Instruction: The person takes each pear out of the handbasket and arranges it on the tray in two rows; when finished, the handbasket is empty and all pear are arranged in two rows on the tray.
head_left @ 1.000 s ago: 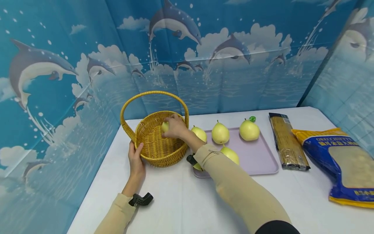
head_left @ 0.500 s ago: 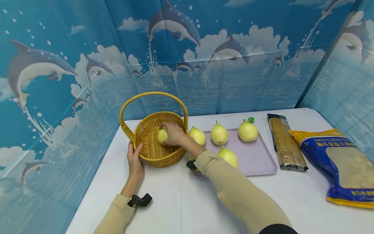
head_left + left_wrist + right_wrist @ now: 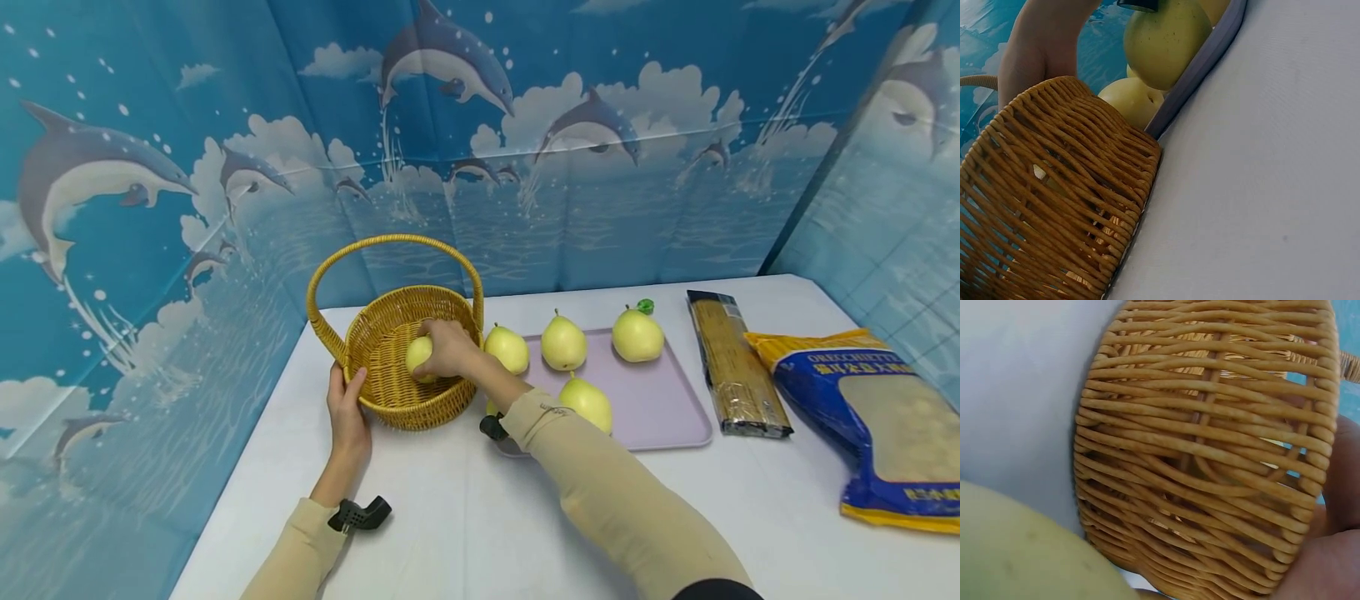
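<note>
A yellow-green pear point(image 3: 420, 360) is inside the woven wicker basket point(image 3: 408, 414), low near its floor. My right hand point(image 3: 450, 347) reaches over the basket's right rim and grips this pear, its fingers partly hidden. At the basket's left front side my left hand point(image 3: 348, 417) holds the rim, thumb on top. Right of the basket, a lilac tray point(image 3: 660, 408) bears several pears point(image 3: 563, 342); my right wrist partly covers one of them. In the right wrist view the basket wall point(image 3: 1204, 444) hides most of the held pear, and another pear point(image 3: 1022, 550) looms close.
A packet of long pasta point(image 3: 738, 367) lies right of the tray. Farther right is a blue and yellow bag of orecchiette point(image 3: 892, 425). The basket's tall arched handle point(image 3: 397, 238) stands upright. A dolphin-print curtain point(image 3: 480, 208) hangs behind the white table point(image 3: 465, 517).
My right hand has lowered the pear deeper into the basket, then shifted slightly right with it. My left hand stays on the basket rim. The tray's pears have not moved.
</note>
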The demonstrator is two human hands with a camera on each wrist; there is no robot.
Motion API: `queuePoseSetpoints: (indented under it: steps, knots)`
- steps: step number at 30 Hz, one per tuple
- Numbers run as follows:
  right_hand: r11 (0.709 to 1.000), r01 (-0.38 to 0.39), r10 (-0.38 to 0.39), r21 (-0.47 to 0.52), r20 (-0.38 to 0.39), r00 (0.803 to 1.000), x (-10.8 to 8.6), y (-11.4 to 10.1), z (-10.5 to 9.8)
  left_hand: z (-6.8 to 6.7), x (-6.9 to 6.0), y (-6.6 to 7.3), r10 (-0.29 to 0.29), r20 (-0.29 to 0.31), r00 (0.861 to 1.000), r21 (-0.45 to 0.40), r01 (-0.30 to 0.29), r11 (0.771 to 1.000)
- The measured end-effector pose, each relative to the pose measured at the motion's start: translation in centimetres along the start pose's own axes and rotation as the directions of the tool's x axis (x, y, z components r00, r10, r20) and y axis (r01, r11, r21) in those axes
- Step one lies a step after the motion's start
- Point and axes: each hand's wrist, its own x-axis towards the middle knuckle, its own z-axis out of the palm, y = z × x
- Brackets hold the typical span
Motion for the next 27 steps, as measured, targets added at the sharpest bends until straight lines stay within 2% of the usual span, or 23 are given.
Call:
queuePoseSetpoints:
  steps: [9,16,27]
  knots:
    - [0.995,0.078,-0.076,0.053,-0.043,0.996,-1.5,-0.6,-1.7,0.1,-0.2,0.1,-0.001,-0.007,1.0,0.013,0.001,1.0]
    - [0.987,0.136,-0.128,0.083,-0.095,0.987,-3.9,0.2,-3.1,0.0,-0.2,0.0,0.005,-0.006,1.0,0.018,-0.004,1.0]
    - [0.977,0.17,-0.138,0.132,-0.22,0.966,-8.2,1.5,-5.2,0.1,-0.2,0.1,0.013,0.002,1.0,0.018,-0.013,1.0]
